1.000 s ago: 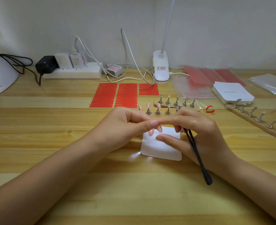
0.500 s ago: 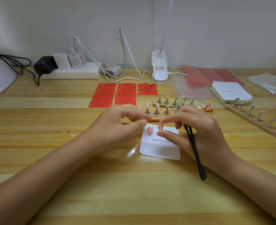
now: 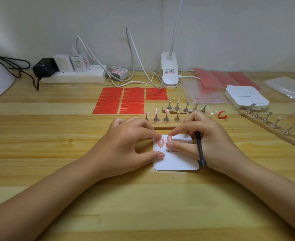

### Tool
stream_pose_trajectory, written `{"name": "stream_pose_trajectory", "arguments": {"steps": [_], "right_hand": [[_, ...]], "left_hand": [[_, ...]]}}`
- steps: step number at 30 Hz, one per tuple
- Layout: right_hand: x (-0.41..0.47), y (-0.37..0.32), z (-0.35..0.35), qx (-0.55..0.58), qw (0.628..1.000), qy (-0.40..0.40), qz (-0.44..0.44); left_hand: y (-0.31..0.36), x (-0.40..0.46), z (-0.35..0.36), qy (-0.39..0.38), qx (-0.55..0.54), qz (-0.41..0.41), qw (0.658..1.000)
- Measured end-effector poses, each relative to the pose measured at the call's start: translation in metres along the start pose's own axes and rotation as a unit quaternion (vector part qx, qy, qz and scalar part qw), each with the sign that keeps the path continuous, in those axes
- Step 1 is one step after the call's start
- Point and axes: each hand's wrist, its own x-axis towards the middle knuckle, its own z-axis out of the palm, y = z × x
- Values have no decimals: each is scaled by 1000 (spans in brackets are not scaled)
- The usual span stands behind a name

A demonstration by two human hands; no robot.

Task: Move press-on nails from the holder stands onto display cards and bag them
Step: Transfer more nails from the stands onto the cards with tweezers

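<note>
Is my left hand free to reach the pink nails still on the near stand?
Probably yes: the left hand holds nothing, only steadying the card, and the pink nails on the stand sit just beyond its fingertips, unobstructed.

- Pale wooden desk (image 3: 56, 171), streaked grain.
- White display card (image 3: 176, 162), black lettering.
- Glossy pink press-on nails (image 3: 160, 142).
- Bright red strips (image 3: 120, 100) toward the back edge.
- Black tweezers (image 3: 200, 150).
- White power strip (image 3: 73, 77).

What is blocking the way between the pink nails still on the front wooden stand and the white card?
Only the person's own hands: the left hand and right hand lie between the pink nails on the front wooden stand and the white card.
</note>
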Motion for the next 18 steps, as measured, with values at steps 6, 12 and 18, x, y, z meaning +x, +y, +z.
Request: {"name": "stream_pose_trajectory", "arguments": {"steps": [6, 12, 18], "right_hand": [[1, -3, 0, -27, 999, -16, 13], [1, -4, 0, -33, 999, -27, 22], [1, -4, 0, -28, 999, -31, 28]], "left_hand": [[3, 0, 1, 10, 1, 0, 1000], [2, 0, 2, 8, 6, 0, 1000], [3, -1, 2, -3, 11, 4, 1000]]}}
